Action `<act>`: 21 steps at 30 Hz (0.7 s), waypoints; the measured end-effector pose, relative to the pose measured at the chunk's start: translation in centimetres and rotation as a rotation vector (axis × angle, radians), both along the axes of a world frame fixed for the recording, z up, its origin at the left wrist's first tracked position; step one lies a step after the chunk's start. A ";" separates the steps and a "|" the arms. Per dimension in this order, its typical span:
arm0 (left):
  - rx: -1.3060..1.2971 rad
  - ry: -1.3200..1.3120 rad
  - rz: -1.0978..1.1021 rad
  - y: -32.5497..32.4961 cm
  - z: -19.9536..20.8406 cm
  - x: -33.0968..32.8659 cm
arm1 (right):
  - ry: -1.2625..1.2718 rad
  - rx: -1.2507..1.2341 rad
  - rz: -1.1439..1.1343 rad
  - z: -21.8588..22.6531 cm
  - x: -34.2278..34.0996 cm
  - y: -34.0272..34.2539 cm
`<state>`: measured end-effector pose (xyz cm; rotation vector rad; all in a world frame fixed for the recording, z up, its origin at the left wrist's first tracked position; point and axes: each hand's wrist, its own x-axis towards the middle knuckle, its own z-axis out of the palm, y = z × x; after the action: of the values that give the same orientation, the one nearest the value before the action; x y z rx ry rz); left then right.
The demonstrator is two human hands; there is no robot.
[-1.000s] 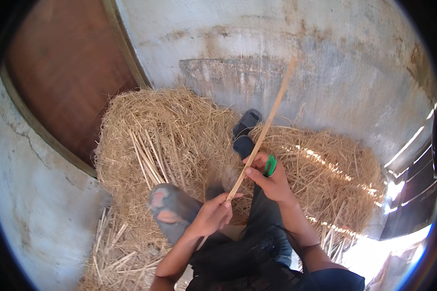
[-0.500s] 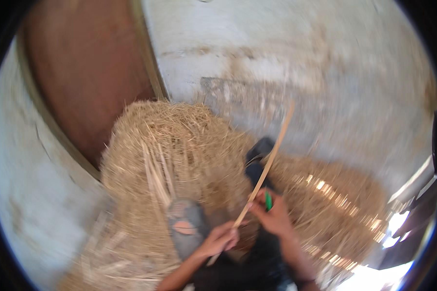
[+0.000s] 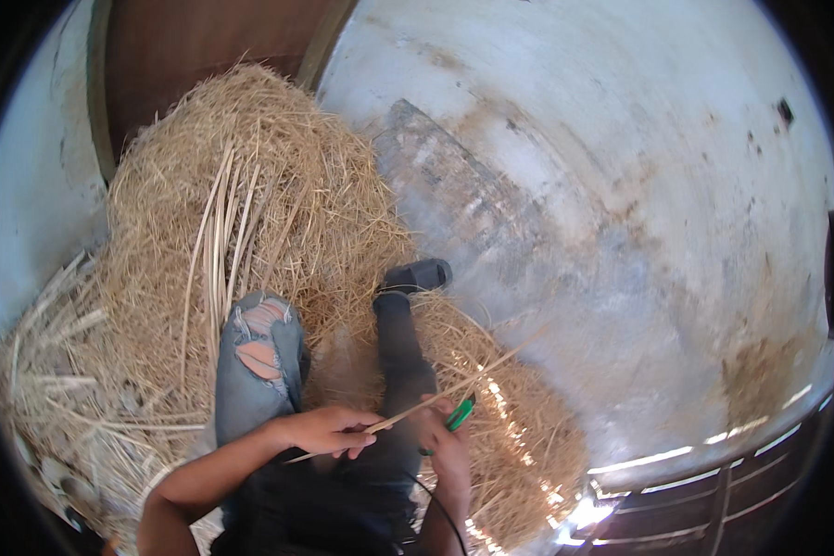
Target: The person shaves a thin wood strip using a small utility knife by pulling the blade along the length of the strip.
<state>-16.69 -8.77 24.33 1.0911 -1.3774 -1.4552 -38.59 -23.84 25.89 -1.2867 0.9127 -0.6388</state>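
My left hand (image 3: 326,430) pinches a long thin pale cane strip (image 3: 445,391) near its lower end, low in the head view. The strip runs up and right across my dark trouser leg. My right hand (image 3: 447,443) grips a green-handled tool (image 3: 461,413) held against the strip. Both hands sit over my lap, between my torn-jeans knee (image 3: 261,345) and my outstretched leg ending in a dark shoe (image 3: 419,275).
A big heap of straw-like shavings (image 3: 250,185) lies to the left and ahead, with several long pale strips (image 3: 218,241) laid on it. Grey concrete floor (image 3: 621,232) spreads to the right. A brown door (image 3: 204,46) stands at the top left, dark bars (image 3: 713,500) at the lower right.
The view has swung, so the heap now sits further left and up. The strip has tipped from nearly upright to a low slant toward the right. Both hands keep their hold.
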 end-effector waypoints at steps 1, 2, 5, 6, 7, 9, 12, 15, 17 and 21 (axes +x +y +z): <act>0.000 0.019 0.052 0.2 -0.2 0.1 | 0.030 0.015 -0.056 -0.5 -0.4 0.7; -0.002 0.038 0.102 0.3 -0.3 0.1 | 0.007 -0.018 -0.052 -0.7 -1.1 0.8; -0.004 0.076 0.265 0.1 -0.4 0.5 | -0.039 0.000 -0.077 0.4 -4.2 1.4; 0.013 0.112 0.315 0.0 -0.6 0.7 | 0.028 -0.038 -0.114 1.4 -5.0 1.7; 0.029 0.149 0.366 -0.3 -0.6 0.8 | 0.100 -0.075 -0.151 3.3 -5.5 1.9; -0.034 0.211 0.488 -0.8 -0.2 1.0 | 0.205 -0.199 -0.167 7.1 -6.4 1.8; -0.042 0.408 0.545 -3.3 2.3 1.6 | 0.186 -0.406 -0.173 12.2 -8.4 0.6; -0.105 0.482 0.482 -5.0 6.0 2.9 | 0.186 -0.569 -0.129 17.5 -8.6 -0.9; -0.134 0.459 0.495 -6.9 8.6 3.9 | 0.036 -0.677 -0.117 19.5 -7.7 -2.3; -0.243 0.359 0.561 -11.0 14.0 6.0 | -0.107 -0.665 0.022 21.7 -0.8 -6.1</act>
<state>-10.72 -19.79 38.33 0.9076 -0.8714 -0.9811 -39.42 -29.92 47.62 -1.8230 0.6096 -1.0349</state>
